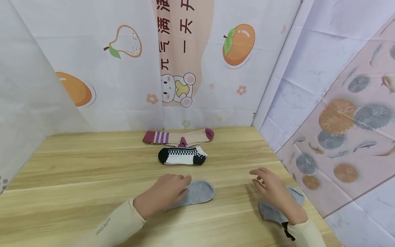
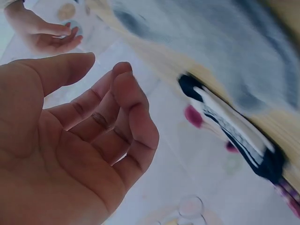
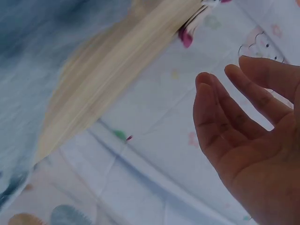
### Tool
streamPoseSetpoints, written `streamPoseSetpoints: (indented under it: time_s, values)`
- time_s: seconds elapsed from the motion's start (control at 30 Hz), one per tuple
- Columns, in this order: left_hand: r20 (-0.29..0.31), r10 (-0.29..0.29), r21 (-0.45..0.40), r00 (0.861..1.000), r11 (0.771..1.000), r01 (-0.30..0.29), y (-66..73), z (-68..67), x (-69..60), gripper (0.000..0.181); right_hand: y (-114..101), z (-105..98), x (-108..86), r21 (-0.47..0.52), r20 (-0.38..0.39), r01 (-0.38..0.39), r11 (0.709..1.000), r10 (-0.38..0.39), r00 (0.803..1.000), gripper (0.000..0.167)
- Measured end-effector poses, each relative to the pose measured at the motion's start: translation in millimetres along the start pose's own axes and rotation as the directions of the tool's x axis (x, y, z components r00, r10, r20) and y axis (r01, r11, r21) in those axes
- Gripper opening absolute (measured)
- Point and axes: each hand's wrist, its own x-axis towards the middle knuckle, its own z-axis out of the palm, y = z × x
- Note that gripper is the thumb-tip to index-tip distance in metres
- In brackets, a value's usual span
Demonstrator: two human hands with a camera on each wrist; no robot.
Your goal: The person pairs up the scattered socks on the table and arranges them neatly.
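My left hand (image 1: 165,192) hovers over a light grey sock (image 1: 200,192) lying flat at the middle of the table, partly hiding it. Its fingers are loosely bent and hold nothing, as the left wrist view shows. On the right side, my right hand (image 1: 273,190) hangs above a second grey sock (image 1: 271,211), its fingers relaxed and empty. That sock lies near the table's right edge, partly covered by the hand and forearm. Farther back is a black-and-white checked sock (image 1: 182,156). Behind it lies a beige sock (image 1: 192,137) with maroon ends and purple stripes.
The wooden table (image 1: 77,164) ends at a printed white cloth (image 1: 129,85) hanging behind it. Another patterned cloth (image 1: 339,144) hangs along the right side. Something black (image 1: 288,231) shows by my right cuff.
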Motion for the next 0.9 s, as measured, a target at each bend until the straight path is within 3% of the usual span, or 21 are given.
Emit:
streamPoseSetpoints:
  time_s: [0.33, 0.63, 0.77, 0.9]
  values:
    - [0.125, 0.113, 0.027, 0.986, 0.993, -0.117, 43.4, 21.7, 53.6, 0.011, 67.2, -26.5, -38.3, -0.034, 0.081, -0.198, 0.980, 0.200, 0.976, 0.035]
    - [0.137, 0.281, 0.117, 0.950, 0.948, -0.297, 101.4, 47.4, 92.6, 0.014, 100.5, -28.9, -56.9, -0.099, -0.010, -0.162, 0.982, 0.162, 0.987, 0.034]
    - [0.124, 0.310, 0.184, 0.943, 0.926, -0.328, 123.5, 61.4, 111.4, 0.016, 110.1, -26.7, -60.1, -0.128, -0.033, -0.129, 0.983, 0.126, 0.992, 0.037]
    - [0.162, 0.302, 0.157, 0.939, 0.932, -0.327, 142.1, 79.9, 131.2, 0.018, 113.9, -23.6, -64.5, -0.122, 0.010, -0.148, 0.981, 0.150, 0.989, 0.045]
